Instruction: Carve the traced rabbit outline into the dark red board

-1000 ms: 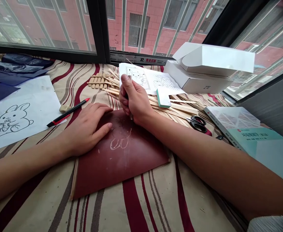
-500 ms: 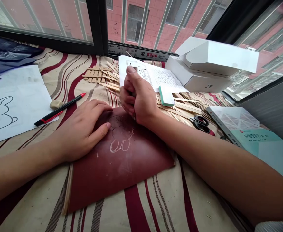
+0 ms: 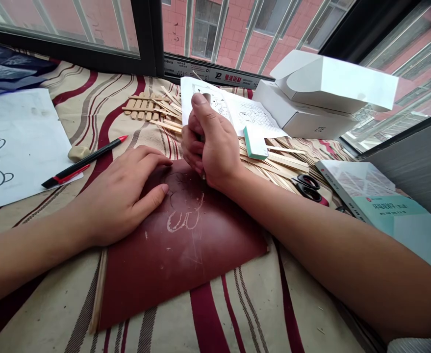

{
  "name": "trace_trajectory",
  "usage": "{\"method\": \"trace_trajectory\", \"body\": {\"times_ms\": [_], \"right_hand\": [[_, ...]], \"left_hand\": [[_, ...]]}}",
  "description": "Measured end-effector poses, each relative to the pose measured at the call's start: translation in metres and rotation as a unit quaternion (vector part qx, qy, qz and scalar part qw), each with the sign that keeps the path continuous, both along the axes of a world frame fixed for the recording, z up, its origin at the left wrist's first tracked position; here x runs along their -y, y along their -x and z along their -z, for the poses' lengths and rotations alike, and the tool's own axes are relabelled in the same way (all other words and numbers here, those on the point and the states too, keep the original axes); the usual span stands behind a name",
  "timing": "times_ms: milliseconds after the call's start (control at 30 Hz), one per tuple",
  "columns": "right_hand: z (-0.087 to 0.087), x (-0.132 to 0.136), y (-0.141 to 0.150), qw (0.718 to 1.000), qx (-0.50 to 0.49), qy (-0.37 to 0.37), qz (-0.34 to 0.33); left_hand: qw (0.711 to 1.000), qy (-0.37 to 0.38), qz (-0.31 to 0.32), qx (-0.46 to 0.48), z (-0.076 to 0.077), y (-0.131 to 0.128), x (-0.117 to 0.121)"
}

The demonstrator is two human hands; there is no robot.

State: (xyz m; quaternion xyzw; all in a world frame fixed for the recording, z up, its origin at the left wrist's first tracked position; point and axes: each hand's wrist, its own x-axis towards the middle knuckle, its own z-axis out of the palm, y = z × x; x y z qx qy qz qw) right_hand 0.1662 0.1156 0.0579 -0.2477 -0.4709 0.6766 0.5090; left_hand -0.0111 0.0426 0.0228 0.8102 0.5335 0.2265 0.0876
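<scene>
From my remote view, a cream cloth with dark red stripes [image 3: 303,304] covers the surface below a black-framed window [image 3: 152,39]. On it lies a dark red coated board [image 3: 178,269] bearing pale scratched lines [image 3: 185,220]. The left hand [image 3: 119,196] rests open on the board, its fingers [image 3: 151,159] slightly spread and holding nothing. The right hand [image 3: 211,147] is curled shut around a slim tool [image 3: 203,185]. Its fingers [image 3: 190,152] hide the tool's body; only the thin tip shows, and I cannot tell whether it touches the board.

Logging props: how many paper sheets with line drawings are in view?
2. One sheet lies left on the striped cloth, with part of a rabbit outline; the other sheet lies by the window, behind the right hand. Others could lie beneath.
</scene>
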Motion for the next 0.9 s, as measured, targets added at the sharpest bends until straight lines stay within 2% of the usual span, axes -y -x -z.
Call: {"method": "trace_trajectory", "body": {"times_ms": [67, 167, 367, 533, 667, 733, 833, 900], "right_hand": [[0.001, 0.001, 0.001, 1.0, -0.006, -0.017, 0.005], [0.005, 0.003, 0.002, 0.996, 0.016, -0.08, 0.023], [0.008, 0.009, 0.005, 0.979, 0.134, -0.146, 0.053], [0.005, 0.01, 0.004, 0.969, 0.147, -0.2, -0.018], [0.004, 0.009, 0.004, 0.96, 0.171, -0.2, -0.097], [0.005, 0.008, 0.005, 0.957, 0.182, -0.196, -0.107], [0.009, 0.003, 0.009, 0.962, 0.181, -0.194, -0.06], [0.012, -0.003, 0.012, 0.963, 0.196, -0.185, 0.011]], "left_hand": [[1.0, -0.009, 0.007, -0.001, 0.001, 0.0, 0.0], [1.0, -0.016, 0.014, -0.005, 0.0, -0.001, 0.001], [1.0, 0.001, 0.011, 0.009, -0.007, -0.007, 0.005], [1.0, 0.005, 0.003, 0.006, -0.01, -0.009, 0.008], [1.0, -0.005, 0.004, 0.007, -0.005, -0.005, 0.004], [1.0, -0.009, -0.003, 0.012, -0.002, -0.003, 0.002], [1.0, -0.016, -0.002, 0.013, 0.001, -0.002, 0.002], [1.0, -0.017, -0.003, 0.005, 0.002, -0.001, 0.002]]}}
